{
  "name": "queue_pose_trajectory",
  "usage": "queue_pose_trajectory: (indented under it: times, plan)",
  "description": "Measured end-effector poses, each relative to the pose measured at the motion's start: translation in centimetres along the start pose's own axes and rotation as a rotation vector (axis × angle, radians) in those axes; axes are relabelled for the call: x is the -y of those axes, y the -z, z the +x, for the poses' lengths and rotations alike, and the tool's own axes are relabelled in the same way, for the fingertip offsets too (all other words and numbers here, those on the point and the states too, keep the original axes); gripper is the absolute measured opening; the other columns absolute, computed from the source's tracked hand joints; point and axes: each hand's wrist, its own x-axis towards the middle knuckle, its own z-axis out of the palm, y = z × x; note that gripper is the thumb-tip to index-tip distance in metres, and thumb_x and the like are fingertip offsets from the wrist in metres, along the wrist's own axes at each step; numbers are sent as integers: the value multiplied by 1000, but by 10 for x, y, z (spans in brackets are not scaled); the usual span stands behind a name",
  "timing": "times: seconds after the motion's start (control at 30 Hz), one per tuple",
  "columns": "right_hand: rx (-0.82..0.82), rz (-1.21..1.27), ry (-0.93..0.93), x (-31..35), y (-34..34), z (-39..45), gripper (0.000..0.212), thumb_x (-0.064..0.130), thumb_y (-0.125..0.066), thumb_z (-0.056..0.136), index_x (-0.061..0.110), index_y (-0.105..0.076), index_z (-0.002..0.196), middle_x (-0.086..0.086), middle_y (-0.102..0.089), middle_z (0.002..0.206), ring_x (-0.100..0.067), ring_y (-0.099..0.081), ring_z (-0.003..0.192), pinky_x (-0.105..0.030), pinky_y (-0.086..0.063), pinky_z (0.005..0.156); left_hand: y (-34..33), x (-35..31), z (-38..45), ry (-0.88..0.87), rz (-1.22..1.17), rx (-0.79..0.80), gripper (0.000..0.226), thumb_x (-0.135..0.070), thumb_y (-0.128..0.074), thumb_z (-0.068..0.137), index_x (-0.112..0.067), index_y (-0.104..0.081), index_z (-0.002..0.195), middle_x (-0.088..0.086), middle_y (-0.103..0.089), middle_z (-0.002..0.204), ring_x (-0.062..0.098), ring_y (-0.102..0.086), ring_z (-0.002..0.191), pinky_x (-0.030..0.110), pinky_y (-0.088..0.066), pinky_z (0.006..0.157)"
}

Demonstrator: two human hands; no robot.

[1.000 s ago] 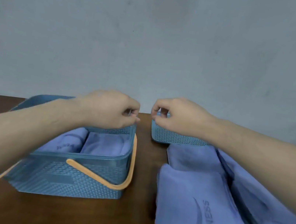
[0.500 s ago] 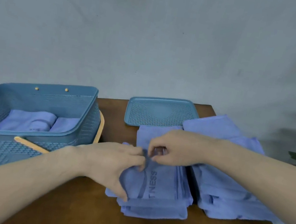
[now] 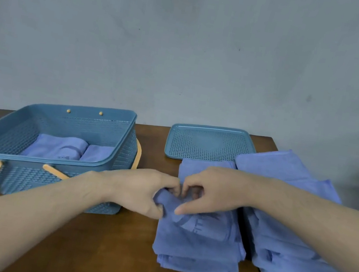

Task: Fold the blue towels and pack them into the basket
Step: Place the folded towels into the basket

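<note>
Towel (image 3: 200,238) long axis near-far | left hand (image 3: 141,191), right hand (image 3: 211,192) pinch corner

One view only, head-mounted on the person, so nothing is shared with a second view. It looks forward and down across the bench (image 3: 108,254) toward a plain grey wall (image 3: 188,43). Wide-angle: the far bench edge bows and both forearms stretch in from the bottom corners. It sits close, with the forearms filling the lower frame. Taking the basket (image 3: 102,199) as landmark: it is left of centre, seen from above its near rim, so the inside floor shows. The perforated lid (image 3: 208,142) is right of the basket and farther back, the towel stack (image 3: 198,247) right of the basket and nearer the camera. Horizon roughly level, wall takes the upper half.
</note>
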Motion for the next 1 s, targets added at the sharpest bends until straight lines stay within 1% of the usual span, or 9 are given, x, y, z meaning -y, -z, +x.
queue_pose_trajectory:
  times: [0.13,0.27,0.37,0.47,0.53,0.6,0.77,0.87,1.0]
  plan:
    - [-45,67,-57,8,9,2,55,78,-71,70,37,-58,105,16,-66,89,-1,-61,82,-24,-52,78,18,5,3,71,-232,-109,36,-10,-70,79,-21,-43,100,-1,-56,78,7,-45,61,27,-40,56]
    - [-144,1,-104,11,13,6,40,56,-76,77,36,-47,95,12,-59,82,-9,-57,75,-28,-46,66,29,10,15,76,-459,-265,38,-4,-66,86,-24,-36,100,-5,-55,67,15,-43,60,28,-38,54]
    - [-271,-1,-149,5,24,8,32,36,-70,81,30,-40,77,10,-54,72,-16,-54,71,-34,-45,65,35,7,27,105,-583,-391,37,-13,-67,92,-28,-37,108,6,-56,72,16,-47,60,28,-43,51]
    - [-345,155,-204,-7,44,6,23,27,-70,81,25,-49,74,10,-56,68,-8,-50,63,-26,-41,61,52,-2,31,88,-573,-411,52,-31,-76,88,-34,-37,123,11,-67,89,13,-56,67,28,-47,56]
    - [-382,338,-240,-14,55,5,11,28,-70,82,23,-61,81,10,-67,76,-10,-62,70,-28,-49,66,68,-1,31,119,-556,-378,62,-40,-81,82,-38,-38,128,-4,-71,91,8,-66,76,25,-50,68]
    - [-402,575,-257,-19,64,5,13,27,-69,85,22,-68,97,5,-76,93,-12,-72,86,-34,-57,78,82,5,27,167,-566,-327,65,-41,-84,78,-42,-43,128,-15,-73,97,5,-71,90,26,-54,80]
    - [-410,1030,-210,-11,84,10,25,14,-63,96,12,-66,120,-8,-75,113,-16,-71,93,-32,-52,82,105,28,16,208,-907,-302,39,-23,-76,87,-16,-65,123,6,-72,121,14,-70,108,31,-59,87]
    - [-419,1239,-178,1,93,22,26,13,-61,97,15,-66,123,-2,-77,105,-11,-73,84,-22,-56,65,118,43,7,206,-1257,-395,43,-21,-71,83,-8,-67,124,12,-68,129,24,-67,115,41,-58,94]
    - [-378,1225,-120,23,103,54,24,22,-62,97,21,-66,121,2,-76,106,-12,-72,90,-26,-61,68,131,62,-9,217,-1382,-527,43,-24,-65,94,-6,-63,132,12,-66,132,24,-65,118,37,-58,93]
